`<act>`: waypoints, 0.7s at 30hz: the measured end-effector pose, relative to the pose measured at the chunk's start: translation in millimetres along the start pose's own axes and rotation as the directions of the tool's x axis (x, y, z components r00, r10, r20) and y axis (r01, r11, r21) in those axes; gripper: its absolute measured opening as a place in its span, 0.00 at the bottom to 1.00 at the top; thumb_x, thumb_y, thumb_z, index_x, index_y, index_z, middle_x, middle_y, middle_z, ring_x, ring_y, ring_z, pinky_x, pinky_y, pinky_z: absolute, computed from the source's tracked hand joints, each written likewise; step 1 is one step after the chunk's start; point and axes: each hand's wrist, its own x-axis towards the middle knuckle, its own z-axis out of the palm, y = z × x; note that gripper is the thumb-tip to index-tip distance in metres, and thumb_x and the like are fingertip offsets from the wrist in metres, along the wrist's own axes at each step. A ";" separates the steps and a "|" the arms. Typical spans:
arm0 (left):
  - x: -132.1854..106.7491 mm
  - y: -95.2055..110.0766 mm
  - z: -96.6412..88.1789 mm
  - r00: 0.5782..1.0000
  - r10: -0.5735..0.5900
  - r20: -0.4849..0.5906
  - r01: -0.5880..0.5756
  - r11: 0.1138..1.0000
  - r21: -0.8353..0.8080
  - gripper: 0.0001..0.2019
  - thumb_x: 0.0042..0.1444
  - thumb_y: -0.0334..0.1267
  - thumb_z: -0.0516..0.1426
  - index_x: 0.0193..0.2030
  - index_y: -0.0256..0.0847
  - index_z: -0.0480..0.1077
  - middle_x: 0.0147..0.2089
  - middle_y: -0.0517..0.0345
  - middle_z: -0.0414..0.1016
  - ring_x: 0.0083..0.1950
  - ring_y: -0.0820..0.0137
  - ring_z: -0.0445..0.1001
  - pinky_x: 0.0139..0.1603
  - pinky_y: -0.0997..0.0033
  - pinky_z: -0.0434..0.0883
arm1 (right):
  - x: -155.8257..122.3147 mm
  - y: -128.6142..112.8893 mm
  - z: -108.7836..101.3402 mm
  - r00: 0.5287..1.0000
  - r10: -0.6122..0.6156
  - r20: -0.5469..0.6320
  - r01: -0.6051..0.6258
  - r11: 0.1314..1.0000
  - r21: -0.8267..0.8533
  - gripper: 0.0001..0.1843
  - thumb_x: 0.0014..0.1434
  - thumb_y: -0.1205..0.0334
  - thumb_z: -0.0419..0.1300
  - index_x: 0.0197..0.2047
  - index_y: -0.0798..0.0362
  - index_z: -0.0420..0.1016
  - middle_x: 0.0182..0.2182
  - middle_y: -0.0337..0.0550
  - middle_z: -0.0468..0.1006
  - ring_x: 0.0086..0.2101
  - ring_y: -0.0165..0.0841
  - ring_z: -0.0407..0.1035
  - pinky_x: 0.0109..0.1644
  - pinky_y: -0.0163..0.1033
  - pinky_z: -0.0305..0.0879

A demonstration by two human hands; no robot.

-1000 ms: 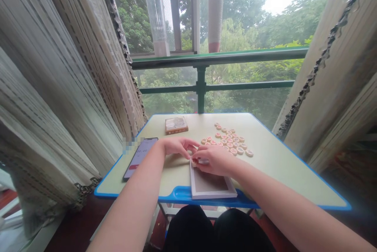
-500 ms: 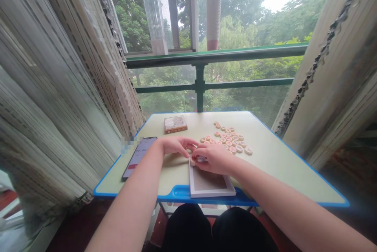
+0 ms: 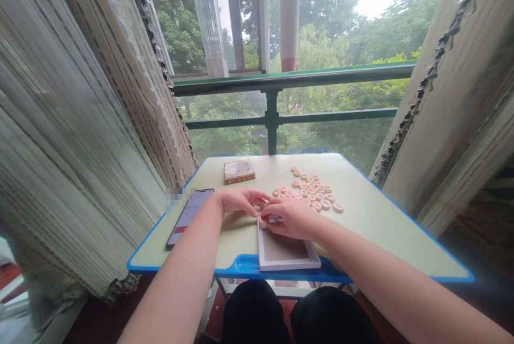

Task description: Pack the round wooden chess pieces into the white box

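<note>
While the right hand point(image 3: 292, 216) reaches over the far left corner of a white open box point(image 3: 287, 253), its fingertips are at a round Chinese chess piece point(image 3: 263, 222) in that corner. I cannot tell if they pinch it or just touch it. The left hand point(image 3: 240, 200) is bent, with its fingertips right by the right hand. What is under them is hidden, so I cannot tell if it grips anything. The box sits at the near edge of the pale tabletop point(image 3: 385, 242), partly over its blue rim point(image 3: 247, 263). More chess pieces point(image 3: 316, 206) lie flat in a loose bunch past the right hand, some with red marks and some with dark ones. A small flat box with a picture on top point(image 3: 239, 171) lies at the far left. A phone point(image 3: 183, 225) lies beside the left arm.
</note>
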 end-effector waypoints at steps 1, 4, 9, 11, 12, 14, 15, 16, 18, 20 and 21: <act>-0.2 0.2 0.3 1.000 0.005 0.005 -0.005 1.000 -0.002 0.31 0.40 0.29 0.64 0.54 0.43 0.65 0.48 0.53 0.72 0.48 0.68 0.69 0.51 0.66 0.63 | -0.1 0.2 0.0 1.000 0.002 0.002 -0.002 1.000 0.000 0.10 0.52 0.62 0.58 0.38 0.47 0.77 0.37 0.41 0.75 0.34 0.32 0.70 0.35 0.34 0.62; -0.6 1.1 0.7 1.000 0.019 0.025 -0.019 1.000 -0.007 0.29 0.40 0.29 0.64 0.52 0.43 0.67 0.50 0.53 0.71 0.50 0.67 0.69 0.52 0.65 0.62 | -0.3 0.4 0.0 1.000 0.004 0.004 -0.004 1.000 0.007 0.10 0.52 0.61 0.57 0.38 0.48 0.76 0.38 0.42 0.75 0.33 0.32 0.69 0.34 0.34 0.62; -0.3 1.6 0.8 1.000 0.007 0.028 -0.007 1.000 0.002 0.30 0.40 0.29 0.64 0.53 0.43 0.66 0.51 0.52 0.71 0.51 0.66 0.68 0.53 0.64 0.62 | -1.2 -1.7 -3.3 1.000 -0.003 0.000 0.003 1.000 0.014 0.10 0.51 0.62 0.58 0.38 0.49 0.76 0.38 0.43 0.75 0.33 0.31 0.68 0.33 0.33 0.60; 0.2 0.5 0.3 1.000 0.010 0.020 -0.011 1.000 0.009 0.30 0.41 0.29 0.64 0.54 0.43 0.65 0.51 0.52 0.71 0.52 0.66 0.67 0.53 0.64 0.62 | -1.4 -0.4 -7.8 1.000 0.008 -0.029 -0.007 1.000 0.013 0.10 0.51 0.60 0.58 0.37 0.51 0.76 0.35 0.43 0.75 0.32 0.31 0.68 0.32 0.33 0.59; 0.5 -0.4 -0.2 1.000 0.014 0.017 -0.014 1.000 0.011 0.30 0.41 0.29 0.64 0.54 0.42 0.65 0.51 0.51 0.71 0.53 0.66 0.67 0.53 0.64 0.61 | -1.3 1.8 -10.8 0.998 0.021 -0.059 -0.021 1.000 0.011 0.10 0.52 0.59 0.58 0.37 0.51 0.76 0.33 0.43 0.75 0.30 0.30 0.67 0.32 0.33 0.58; 1.5 -2.2 -1.9 1.000 0.013 0.019 -0.013 1.000 0.007 0.31 0.41 0.29 0.64 0.55 0.43 0.64 0.51 0.51 0.71 0.53 0.66 0.67 0.53 0.65 0.61 | -0.6 9.9 -17.8 0.986 0.080 -0.150 -0.079 0.997 0.009 0.10 0.54 0.58 0.56 0.35 0.52 0.76 0.29 0.41 0.75 0.27 0.28 0.66 0.32 0.33 0.57; 2.0 -3.0 -2.9 1.000 0.006 0.023 -0.006 1.000 0.005 0.31 0.41 0.29 0.64 0.55 0.44 0.64 0.51 0.51 0.71 0.52 0.67 0.68 0.53 0.65 0.61 | 0.1 15.8 -21.5 0.971 0.128 -0.204 -0.130 0.992 0.007 0.10 0.55 0.59 0.55 0.33 0.52 0.76 0.26 0.40 0.75 0.26 0.27 0.65 0.32 0.33 0.57; 2.6 -3.7 -3.9 1.000 -0.006 0.027 0.006 1.000 0.005 0.32 0.41 0.30 0.64 0.56 0.45 0.63 0.51 0.51 0.71 0.52 0.67 0.68 0.53 0.64 0.61 | 0.7 22.8 -24.9 0.947 0.193 -0.257 -0.198 0.980 0.006 0.11 0.56 0.60 0.53 0.32 0.52 0.76 0.24 0.40 0.74 0.25 0.27 0.65 0.32 0.33 0.56; 3.3 -4.4 -5.2 0.999 -0.032 0.026 0.032 0.999 0.013 0.33 0.41 0.30 0.64 0.57 0.46 0.63 0.52 0.51 0.71 0.51 0.67 0.68 0.53 0.65 0.61 | 1.5 38.4 -29.9 0.876 0.347 -0.334 -0.371 0.928 -0.009 0.12 0.56 0.62 0.51 0.30 0.52 0.76 0.23 0.40 0.74 0.26 0.29 0.65 0.32 0.33 0.56; 3.2 -4.3 -5.2 0.999 -0.045 0.015 0.045 0.999 0.023 0.32 0.41 0.31 0.64 0.56 0.45 0.63 0.52 0.51 0.71 0.51 0.67 0.69 0.53 0.65 0.61 | 1.1 54.0 -31.8 0.809 0.467 -0.358 -0.513 0.858 -0.040 0.13 0.56 0.63 0.50 0.31 0.52 0.76 0.26 0.41 0.76 0.28 0.30 0.66 0.32 0.34 0.56; 2.8 -4.1 -4.6 0.999 -0.046 0.010 0.046 0.999 0.024 0.31 0.41 0.31 0.64 0.55 0.45 0.64 0.52 0.51 0.71 0.51 0.67 0.69 0.53 0.65 0.61 | 0.4 61.1 -31.5 0.779 0.514 -0.360 -0.567 0.822 -0.056 0.13 0.56 0.62 0.49 0.32 0.51 0.76 0.29 0.42 0.77 0.30 0.31 0.67 0.32 0.34 0.56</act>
